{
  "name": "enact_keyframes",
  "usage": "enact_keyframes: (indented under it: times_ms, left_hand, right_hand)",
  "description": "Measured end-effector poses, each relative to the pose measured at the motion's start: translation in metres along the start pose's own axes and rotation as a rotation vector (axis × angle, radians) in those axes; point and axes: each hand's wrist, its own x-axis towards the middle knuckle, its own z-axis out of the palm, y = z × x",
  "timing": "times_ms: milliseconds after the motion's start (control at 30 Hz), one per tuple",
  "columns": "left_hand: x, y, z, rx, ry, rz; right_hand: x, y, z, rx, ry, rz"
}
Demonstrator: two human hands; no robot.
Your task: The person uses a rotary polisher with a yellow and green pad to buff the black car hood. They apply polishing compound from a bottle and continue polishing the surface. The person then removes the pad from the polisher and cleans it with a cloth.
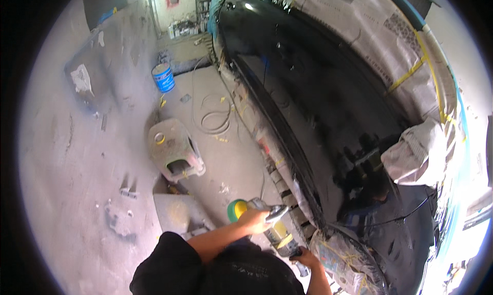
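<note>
Black shirt (231,272), polisher (280,233) in left grip (253,221), rear at right grip (307,257)

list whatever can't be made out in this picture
All in the head view:
Pad: its working face is turned away from the camera.
Right grip: fingertips hidden around the polisher.
Right forearm: cut off by the lower edge.
Far bottles: too small and blurred to tell their kind.
Sheeting: hides what lies beneath.
</note>
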Motion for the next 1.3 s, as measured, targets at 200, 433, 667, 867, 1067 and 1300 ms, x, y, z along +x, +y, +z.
enact_keyframes:
  times_ms: [200,433,667,867,1067,1300]
  left_hand:
    - [-0.017,0.027,0.013,0.193,-0.16,-0.012]
    - [-0.053,0.034,0.044,0.317,-0.208,-0.107]
    - [-0.096,-0.007,0.046,0.216,-0.042,-0.23]
    - [-0.123,-0.078,0.027,0.107,0.005,-0.387]
    - [-0.121,-0.168,0.014,0.028,0.021,-0.424]
    - [-0.085,-0.213,0.071,0.041,0.674,-0.406]
  right_hand:
    - [-0.009,0.028,-0.009,0.036,0.036,-0.028]
    - [-0.013,0.036,-0.024,-0.076,-0.057,-0.099]
    - [-0.012,-0.029,-0.03,-0.314,-0.123,-0.174]
    - [-0.007,-0.113,-0.003,-0.629,-0.184,-0.272]
    - [0.01,-0.167,0.039,-0.759,-0.331,-0.366]
    - [0.063,-0.211,0.067,-0.633,-0.348,-0.105]
